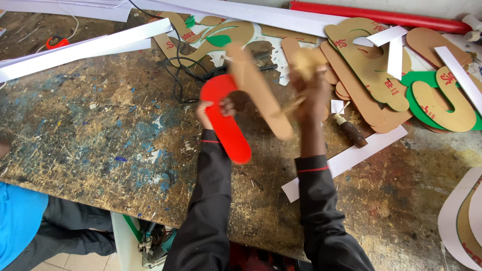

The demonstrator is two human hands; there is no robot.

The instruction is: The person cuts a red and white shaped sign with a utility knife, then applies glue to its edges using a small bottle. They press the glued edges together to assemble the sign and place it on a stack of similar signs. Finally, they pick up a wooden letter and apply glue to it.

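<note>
My left hand grips a large cut-out shape that is red on one face and brown board on the other, holding it up over the paint-stained worktable. My right hand is raised beside the brown arm of that shape and is closed on a blurred yellowish object, perhaps a cloth or sponge; I cannot tell which. The right hand is motion-blurred. Both arms wear dark sleeves with a red stripe near the cuff.
Brown cut-out letter shapes pile up at the back right, with green pieces and white strips. A wooden-handled knife lies right of my hand. Black cable, red roll, another person in blue at left.
</note>
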